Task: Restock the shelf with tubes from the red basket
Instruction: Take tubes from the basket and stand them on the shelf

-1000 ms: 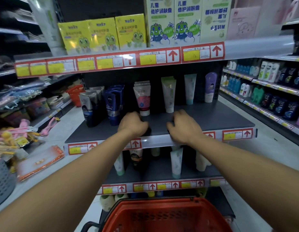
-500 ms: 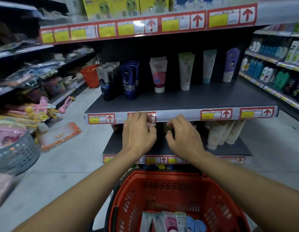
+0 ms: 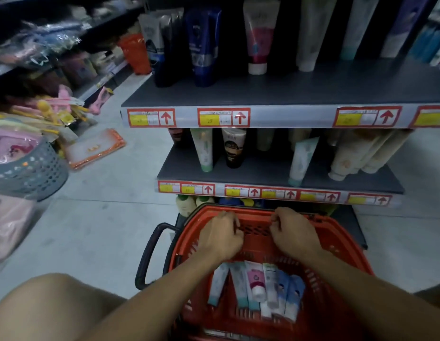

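The red basket sits low in front of the shelving, a black handle on its left side. Several tubes lie side by side on its floor, white, pink and blue ones. My left hand and my right hand hover inside the basket's far half, above the tubes, fingers curled and holding nothing. The upper shelf carries standing tubes, among them a dark blue tube and a pink one. The lower shelf holds more tubes.
A grey perforated basket with pink goods stands on the floor at left. An orange-edged packet lies on the floor beside it. Another red basket sits farther down the aisle. Bottles stand on the bottom shelf behind the basket.
Both hands dropped from the upper shelf's front edge down into the red basket. The view tilted downward, so the basket and its tubes fill the lower frame.
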A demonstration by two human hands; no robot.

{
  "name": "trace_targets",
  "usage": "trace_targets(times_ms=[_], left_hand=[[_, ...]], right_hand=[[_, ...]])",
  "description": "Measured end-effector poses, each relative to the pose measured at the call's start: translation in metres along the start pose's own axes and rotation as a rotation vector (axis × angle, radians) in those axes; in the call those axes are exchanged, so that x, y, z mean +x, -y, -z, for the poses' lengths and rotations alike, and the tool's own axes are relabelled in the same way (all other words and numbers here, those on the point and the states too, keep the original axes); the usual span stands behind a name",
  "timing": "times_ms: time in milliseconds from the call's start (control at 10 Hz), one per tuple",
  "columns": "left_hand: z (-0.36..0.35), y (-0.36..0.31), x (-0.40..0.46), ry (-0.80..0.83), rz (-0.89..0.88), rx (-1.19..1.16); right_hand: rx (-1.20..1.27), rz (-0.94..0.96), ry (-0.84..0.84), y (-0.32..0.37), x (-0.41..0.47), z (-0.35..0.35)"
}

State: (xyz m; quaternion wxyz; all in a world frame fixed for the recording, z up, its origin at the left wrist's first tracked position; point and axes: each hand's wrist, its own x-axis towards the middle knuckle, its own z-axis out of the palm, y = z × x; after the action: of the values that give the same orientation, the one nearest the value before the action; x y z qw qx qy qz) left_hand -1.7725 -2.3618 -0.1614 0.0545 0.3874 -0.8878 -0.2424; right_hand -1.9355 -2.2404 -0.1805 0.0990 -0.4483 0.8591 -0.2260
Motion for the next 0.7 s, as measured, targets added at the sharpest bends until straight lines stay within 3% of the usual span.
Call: trace_targets(times_ms=[100,300,700], left_hand=[[-0.029,0.013,0.003,0.185,0.093,-0.005],[-0.089,0.032,0.009,0.376,0.242,-0.039],[-0.203,0.056,0.027,0.576,0.455,-0.140]], right_hand=[[-0.025,-0.103,0.174,-0.017,-0.005,-0.026],[-0.081,-0.314,0.561,-0.058,-0.024,-0.081],[0.002,-0.582,0.730,-0.112,-0.041,-0.165]])
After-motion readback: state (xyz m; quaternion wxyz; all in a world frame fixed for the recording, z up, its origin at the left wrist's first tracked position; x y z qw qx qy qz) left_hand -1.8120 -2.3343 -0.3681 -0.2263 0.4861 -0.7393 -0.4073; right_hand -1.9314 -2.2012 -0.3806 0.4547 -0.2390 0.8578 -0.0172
